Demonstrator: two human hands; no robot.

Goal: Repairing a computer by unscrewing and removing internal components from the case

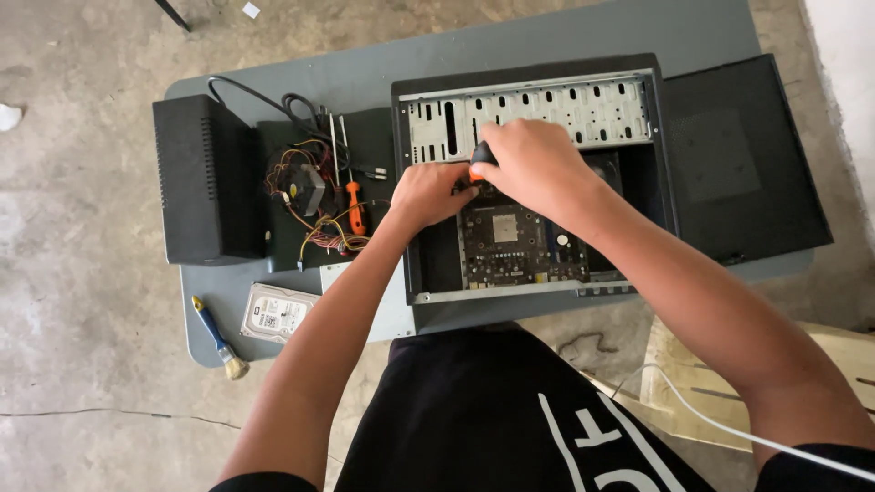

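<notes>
Starting at the left edge of the grey table (365, 77), we count one black box (205, 182) standing close to the rim, then one paintbrush (220, 338) and one hard drive (278, 312) near the front edge, with little bare table around them. Next comes one power supply (310, 187) with loose wires, and one orange-handled screwdriver (355, 208) lying beside it.

Our left hand (428, 193) reaches into the open computer case (533, 178), fingers curled down at the motherboard (515, 239); what they pinch we cannot tell. Our right hand (538, 164) is closed around a second screwdriver (480, 157), black and orange, held upright over the board's upper edge. The case walls leave tight room. One black side panel (743, 159) overhangs the table's right edge.
</notes>
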